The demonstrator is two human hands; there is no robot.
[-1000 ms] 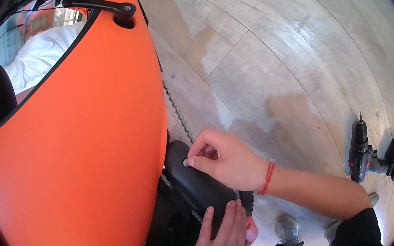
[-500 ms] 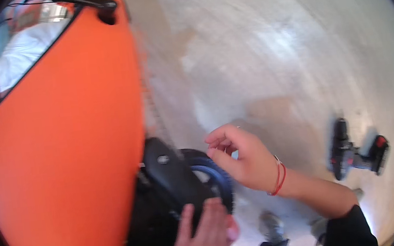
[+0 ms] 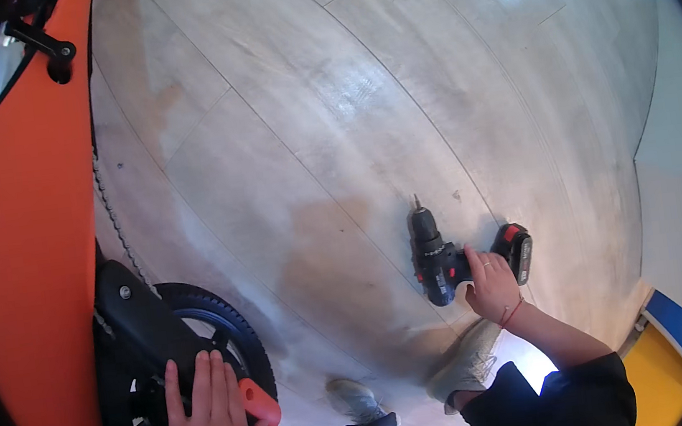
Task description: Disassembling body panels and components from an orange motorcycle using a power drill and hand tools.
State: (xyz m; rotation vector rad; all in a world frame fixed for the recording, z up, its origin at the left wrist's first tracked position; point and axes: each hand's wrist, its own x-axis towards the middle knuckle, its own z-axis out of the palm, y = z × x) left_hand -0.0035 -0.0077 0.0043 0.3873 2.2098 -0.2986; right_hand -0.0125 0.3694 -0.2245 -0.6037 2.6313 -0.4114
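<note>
At the lower left, my left hand [image 3: 213,417] lies with fingers stretched out over the black chain cover [image 3: 138,316], beside a black-tyred wheel [image 3: 241,334]. An orange-red handle [image 3: 260,403] with a hole in its end shows between its thumb and forefinger; whether it is gripped I cannot tell. My right hand [image 3: 496,284] has its fingers curled over the grip of a black cordless drill [image 3: 433,257] lying on the floor. The drill's bit points away from me, and its battery [image 3: 515,250] with a red patch sits to the right of my fingers.
A large orange panel [image 3: 30,248] runs along the left, with a black crank arm [image 3: 39,39] at its far end. The chain [image 3: 116,213] hangs along its edge. My shoes [image 3: 469,360] stand on the wood-look floor [image 3: 308,149]. A yellow and blue panel [image 3: 661,366] is at lower right.
My right hand has come down from mid-air beside the wheel to the drill's grip. The view has shifted right, bringing the drill nearer the middle. My left hand stays by the chain cover.
</note>
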